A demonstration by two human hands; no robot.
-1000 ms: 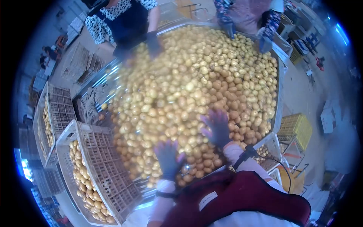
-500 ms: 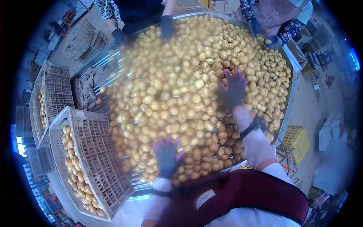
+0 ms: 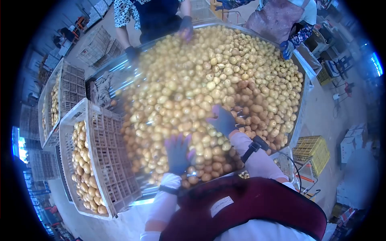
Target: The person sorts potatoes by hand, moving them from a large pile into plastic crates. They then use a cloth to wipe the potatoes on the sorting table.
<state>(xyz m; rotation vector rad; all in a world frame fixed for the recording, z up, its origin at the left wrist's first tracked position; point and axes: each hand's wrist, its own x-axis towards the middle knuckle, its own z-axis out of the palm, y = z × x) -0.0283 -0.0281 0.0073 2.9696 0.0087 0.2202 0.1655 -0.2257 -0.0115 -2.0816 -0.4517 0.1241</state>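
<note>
Blue-grey fabric gloves cover both hands. The left hand lies palm down on the near slope of a great heap of small yellow-brown potatoes, its fingers spread and pointing away from the person, up the heap. The right hand rests further up the heap, just right of the left one; its fingers are loosely curled over the potatoes and point up and to the left. Whether they enclose any single potato, I cannot tell. A black band wraps the right wrist over a white sleeve.

The potatoes fill a wide steel-rimmed counter, whose long axis runs away from the person toward the far edge. The potatoes lie every which way, with no common direction.

Just left of the heap stands a white slatted plastic crate that holds more potatoes along its left side, its long side roughly parallel to the counter's edge. A second such crate lies beyond it.

At the far rim, two other people work; one's dark gloved hand touches the heap, and another's blue gloved hand is at the right rim.
</note>
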